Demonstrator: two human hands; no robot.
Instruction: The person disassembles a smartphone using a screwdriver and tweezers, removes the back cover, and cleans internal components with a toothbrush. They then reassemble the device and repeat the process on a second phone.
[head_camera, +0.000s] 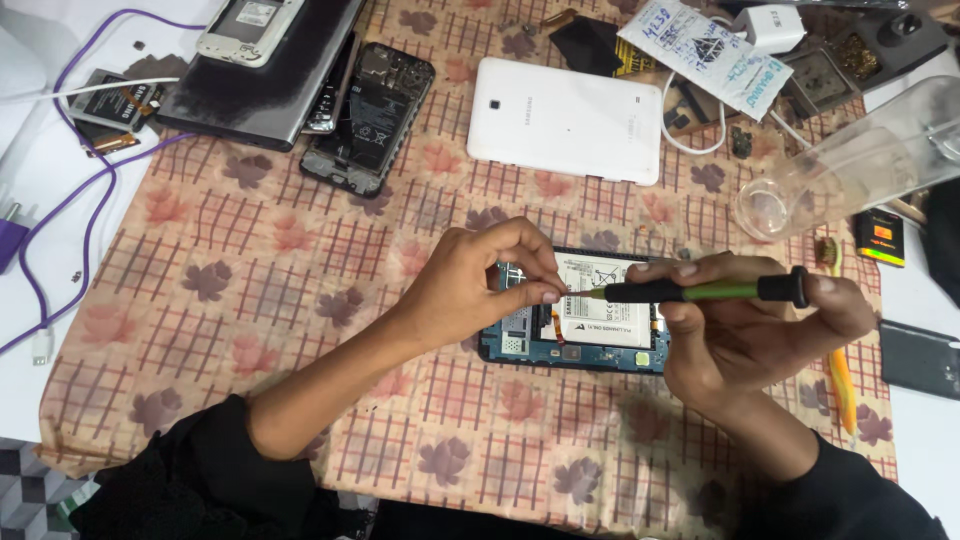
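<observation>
An opened tablet with its blue circuit board and white battery exposed lies on the patterned cloth. My left hand rests on its left part, thumb and forefinger pinched together at the tip of a screwdriver. My right hand grips that green and black screwdriver, held level and pointing left above the battery. Whether a screw sits between my left fingertips is too small to tell.
A white tablet lies face down at the back. An opened phone, a dark device and a purple cable are at the back left. A clear plastic bottle, a yellow toothbrush and a dark phone are at right.
</observation>
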